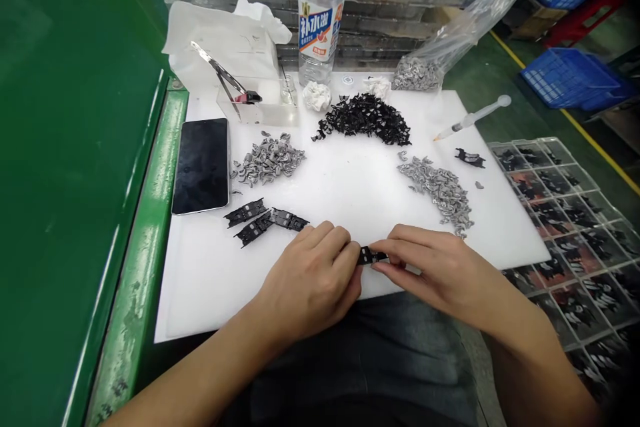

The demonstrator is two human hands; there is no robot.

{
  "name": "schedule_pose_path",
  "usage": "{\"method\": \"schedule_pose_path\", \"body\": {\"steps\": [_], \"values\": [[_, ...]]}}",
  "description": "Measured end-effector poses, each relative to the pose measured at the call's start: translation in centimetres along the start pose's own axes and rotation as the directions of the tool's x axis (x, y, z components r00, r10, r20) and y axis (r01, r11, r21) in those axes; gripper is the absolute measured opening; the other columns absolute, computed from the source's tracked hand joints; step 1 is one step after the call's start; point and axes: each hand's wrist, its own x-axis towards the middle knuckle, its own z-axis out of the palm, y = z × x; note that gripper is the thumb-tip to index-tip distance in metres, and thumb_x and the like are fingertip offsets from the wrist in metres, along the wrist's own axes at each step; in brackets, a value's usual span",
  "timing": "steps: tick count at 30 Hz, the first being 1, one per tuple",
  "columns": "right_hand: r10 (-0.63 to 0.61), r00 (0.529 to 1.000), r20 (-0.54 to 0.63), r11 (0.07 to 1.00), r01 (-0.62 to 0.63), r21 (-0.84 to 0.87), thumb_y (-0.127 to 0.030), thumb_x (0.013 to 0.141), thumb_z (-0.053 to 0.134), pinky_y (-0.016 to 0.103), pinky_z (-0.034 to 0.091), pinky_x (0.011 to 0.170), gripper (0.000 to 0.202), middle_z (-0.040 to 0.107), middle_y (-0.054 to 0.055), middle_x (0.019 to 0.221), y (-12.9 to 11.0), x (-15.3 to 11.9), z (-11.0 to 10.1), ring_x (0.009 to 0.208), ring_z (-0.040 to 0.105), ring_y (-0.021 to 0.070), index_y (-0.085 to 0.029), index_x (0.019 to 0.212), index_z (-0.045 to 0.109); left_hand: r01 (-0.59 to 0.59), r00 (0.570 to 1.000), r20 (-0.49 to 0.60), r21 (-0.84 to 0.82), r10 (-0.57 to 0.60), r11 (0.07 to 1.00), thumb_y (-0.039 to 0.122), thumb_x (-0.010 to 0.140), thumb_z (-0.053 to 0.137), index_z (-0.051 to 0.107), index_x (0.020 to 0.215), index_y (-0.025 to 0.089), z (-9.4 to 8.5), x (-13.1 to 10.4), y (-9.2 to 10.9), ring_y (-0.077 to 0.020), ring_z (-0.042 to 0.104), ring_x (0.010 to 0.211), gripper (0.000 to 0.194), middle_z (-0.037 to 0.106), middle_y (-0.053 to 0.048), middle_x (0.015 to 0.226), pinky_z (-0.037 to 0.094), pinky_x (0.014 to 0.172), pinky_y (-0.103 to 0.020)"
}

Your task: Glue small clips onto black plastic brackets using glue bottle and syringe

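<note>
Left hand [315, 277] and right hand [435, 267], lower centre: both gripping one black part [367, 255] (fingers hide its ends) | black pile [367, 119]: upper centre

The tabletop [345, 187] looks like smooth white plastic with a soft sheen. At six o'clock, the black part [366, 255] looks like satin plastic; nearer, the trousers [370, 360] are soft cloth. Nine: glossy dark tablet [201, 167]. Ten: shiny metal tweezers [216, 69]. Twelve: clear, glossy plastic bottle [321, 20]. Two: translucent plastic syringe [473, 119].
</note>
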Motion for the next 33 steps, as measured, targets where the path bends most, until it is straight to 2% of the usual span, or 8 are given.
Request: {"method": "schedule_pose_path", "body": {"steps": [4,8,12,16,21,27,33], "values": [[-0.003,1.0,-0.028,0.999,0.004,0.047,-0.02,0.103,0.065,0.027,0.049,0.073,0.026,0.063,0.002,0.1,0.0,-0.1,-0.4,0.083,0.062,0.0117,-0.022,0.129,0.062,0.004,1.0,0.01,-0.008,-0.004,1.0,0.022,0.105,0.05,0.066,0.104,0.013,0.0,0.0,0.0,-0.0232,0.051,0.087,0.019,0.059,-0.007,0.097,0.047,0.076,-0.042],[0.052,0.997,0.052,0.998,-0.05,-0.047,-0.026,0.106,0.06,0.03,0.047,0.07,0.021,0.063,0.001,0.098,0.1,-0.1,-0.2,0.08,0.061,0.0132,-0.023,0.127,0.064,0.003,1.0,0.009,-0.002,-0.003,1.0,0.022,0.105,0.05,0.066,0.103,0.013,0.0,0.0,0.0,-0.0233,0.051,0.087,0.018,0.058,-0.007,0.097,0.047,0.077,-0.042],[0.048,0.997,0.065,0.994,-0.041,-0.104,-0.028,0.108,0.056,0.031,0.046,0.07,0.027,0.066,0.002,0.101,0.0,0.4,0.1,0.083,0.064,0.0144,-0.023,0.133,0.064,0.005,1.0,0.009,0.003,-0.005,1.0,0.022,0.105,0.05,0.065,0.103,0.013,0.0,0.0,0.0,-0.0233,0.051,0.086,0.018,0.059,-0.007,0.097,0.048,0.076,-0.042],[0.026,0.998,0.052,1.0,-0.026,-0.016,-0.029,0.107,0.059,0.029,0.047,0.07,0.025,0.068,0.001,0.097,0.2,0.9,0.5,0.082,0.065,0.0132,-0.022,0.128,0.069,0.003,1.0,0.005,-0.001,-0.003,1.0,0.023,0.105,0.051,0.064,0.101,0.014,0.1,0.0,0.0,-0.0232,0.051,0.086,0.017,0.06,-0.007,0.096,0.048,0.075,-0.042],[0.097,0.995,-0.025,0.994,-0.095,0.061,-0.034,0.101,0.069,0.028,0.049,0.07,0.021,0.068,0.001,0.09,0.6,1.0,0.6,0.082,0.066,0.0145,-0.023,0.118,0.075,0.007,1.0,0.003,0.003,-0.007,1.0,0.023,0.106,0.049,0.064,0.104,0.015,0.0,0.0,0.1,-0.0237,0.052,0.086,0.017,0.061,-0.008,0.096,0.05,0.076,-0.043],[0.112,0.993,-0.031,0.977,-0.104,0.183,-0.031,0.098,0.074,0.026,0.051,0.069,0.037,0.066,0.003,0.1,1.2,-0.1,0.1,0.082,0.063,0.013,-0.027,0.134,0.069,0.01,1.0,0.012,-0.02,-0.01,1.0,0.022,0.105,0.052,0.065,0.11,0.014,-0.1,0.1,0.0,-0.0238,0.052,0.088,0.017,0.061,-0.008,0.099,0.049,0.076,-0.043],[0.056,0.996,-0.075,0.982,-0.041,0.185,-0.02,0.101,0.068,0.025,0.047,0.066,0.017,0.064,0.002,0.096,1.3,0.2,0.4,0.078,0.061,0.0102,-0.025,0.115,0.077,0.012,1.0,0.011,-0.02,-0.012,1.0,0.023,0.105,0.053,0.066,0.111,0.013,-0.2,0.0,0.0,-0.0239,0.053,0.088,0.017,0.061,-0.008,0.099,0.048,0.077,-0.043]]}}
